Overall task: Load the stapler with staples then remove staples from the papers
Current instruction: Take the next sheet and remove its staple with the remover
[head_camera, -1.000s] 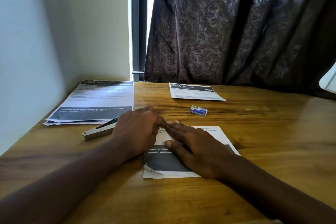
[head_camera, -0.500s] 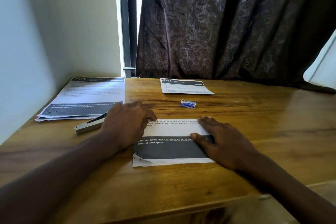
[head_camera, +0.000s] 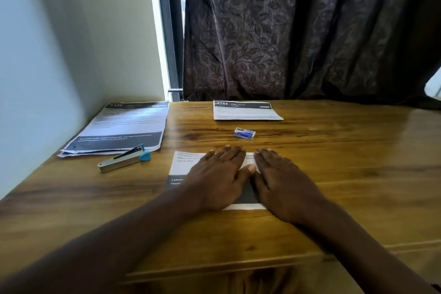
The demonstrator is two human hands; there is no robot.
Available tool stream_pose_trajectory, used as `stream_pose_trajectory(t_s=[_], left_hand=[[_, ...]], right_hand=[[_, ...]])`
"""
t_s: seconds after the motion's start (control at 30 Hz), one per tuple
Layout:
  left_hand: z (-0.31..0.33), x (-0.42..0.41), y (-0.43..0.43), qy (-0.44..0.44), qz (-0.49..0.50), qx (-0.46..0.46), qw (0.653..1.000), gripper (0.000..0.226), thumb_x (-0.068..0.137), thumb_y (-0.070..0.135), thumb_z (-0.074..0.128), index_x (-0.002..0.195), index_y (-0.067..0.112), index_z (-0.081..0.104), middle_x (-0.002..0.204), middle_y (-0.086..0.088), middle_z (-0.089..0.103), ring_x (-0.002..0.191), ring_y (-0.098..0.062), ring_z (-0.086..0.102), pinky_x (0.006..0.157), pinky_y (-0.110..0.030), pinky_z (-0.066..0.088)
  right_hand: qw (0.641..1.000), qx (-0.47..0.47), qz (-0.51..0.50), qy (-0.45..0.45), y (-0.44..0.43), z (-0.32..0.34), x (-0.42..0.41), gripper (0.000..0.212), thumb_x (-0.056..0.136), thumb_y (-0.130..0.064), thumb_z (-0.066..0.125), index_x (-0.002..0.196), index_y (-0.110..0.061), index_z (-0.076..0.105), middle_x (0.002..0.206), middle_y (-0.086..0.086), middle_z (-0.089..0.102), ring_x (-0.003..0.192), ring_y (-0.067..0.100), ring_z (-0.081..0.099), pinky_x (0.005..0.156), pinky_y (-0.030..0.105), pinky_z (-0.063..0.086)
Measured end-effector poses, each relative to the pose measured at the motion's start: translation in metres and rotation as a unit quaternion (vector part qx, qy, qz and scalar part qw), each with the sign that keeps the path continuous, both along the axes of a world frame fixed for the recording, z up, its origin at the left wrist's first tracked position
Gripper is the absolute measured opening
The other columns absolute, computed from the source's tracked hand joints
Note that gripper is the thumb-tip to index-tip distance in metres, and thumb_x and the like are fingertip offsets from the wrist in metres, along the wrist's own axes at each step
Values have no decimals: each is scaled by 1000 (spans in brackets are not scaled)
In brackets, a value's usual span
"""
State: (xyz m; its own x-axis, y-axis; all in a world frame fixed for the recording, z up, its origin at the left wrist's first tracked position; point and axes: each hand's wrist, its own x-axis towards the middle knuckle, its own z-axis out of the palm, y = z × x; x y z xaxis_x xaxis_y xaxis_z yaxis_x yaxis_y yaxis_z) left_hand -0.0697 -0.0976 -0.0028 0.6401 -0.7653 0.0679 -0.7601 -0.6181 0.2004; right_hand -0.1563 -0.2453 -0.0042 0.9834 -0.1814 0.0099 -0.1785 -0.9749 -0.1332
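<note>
A folded printed paper (head_camera: 183,164) lies on the wooden table in front of me. My left hand (head_camera: 218,179) rests flat on its middle, fingers straight. My right hand (head_camera: 284,184) lies flat on its right part, covering that edge. A silver stapler with a blue end (head_camera: 125,159) lies to the left, clear of both hands. A small blue staple box (head_camera: 244,133) sits beyond the paper.
A stack of printed sheets (head_camera: 119,126) lies at the back left by the wall. Another folded sheet (head_camera: 245,111) sits at the back centre under a dark curtain (head_camera: 298,31). The table's front edge (head_camera: 226,267) is close to me.
My left hand slid right from the paper's left edge onto its middle, uncovering the stapler. My right hand stays on the paper's right part. The camera tilted down.
</note>
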Motion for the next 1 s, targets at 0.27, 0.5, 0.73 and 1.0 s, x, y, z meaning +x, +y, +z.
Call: stream_pose_trajectory(t_s=[0.27, 0.5, 0.73, 1.0], left_hand=[[7, 8, 35, 15, 51, 103, 993, 89, 90, 79, 13, 159, 29, -12, 168, 9, -14, 154, -8, -12, 124, -36, -6], [7, 11, 77, 8, 96, 107, 990, 115, 64, 94, -11, 159, 30, -13, 168, 11, -14, 153, -4, -13, 127, -44, -3], [2, 14, 74, 0, 97, 108, 989, 104, 75, 87, -2, 160, 28, -11, 168, 11, -14, 154, -6, -13, 127, -48, -2], [5, 14, 76, 14, 98, 83, 992, 101, 81, 86, 7, 161, 26, -7, 169, 8, -10, 155, -8, -10, 126, -52, -2]], right_hand=[[1000, -5, 5, 3, -1, -1, -1, 64, 107, -49, 15, 162, -19, 3, 170, -1, 0, 156, 14, -2, 127, 37, 3], [1000, 5, 1, -10, 0, 0, -4, 63, 107, -49, 15, 162, -20, 4, 170, -2, 1, 156, 12, -1, 126, 36, 1], [998, 18, -12, 59, -12, 3, -52, 66, 103, -57, 9, 160, -29, -9, 168, -10, -15, 153, 11, -18, 126, 45, -6], [994, -22, -14, -109, 9, 25, -34, 62, 100, -52, 20, 153, -22, 34, 157, 1, 37, 146, 22, 29, 121, 45, 23]])
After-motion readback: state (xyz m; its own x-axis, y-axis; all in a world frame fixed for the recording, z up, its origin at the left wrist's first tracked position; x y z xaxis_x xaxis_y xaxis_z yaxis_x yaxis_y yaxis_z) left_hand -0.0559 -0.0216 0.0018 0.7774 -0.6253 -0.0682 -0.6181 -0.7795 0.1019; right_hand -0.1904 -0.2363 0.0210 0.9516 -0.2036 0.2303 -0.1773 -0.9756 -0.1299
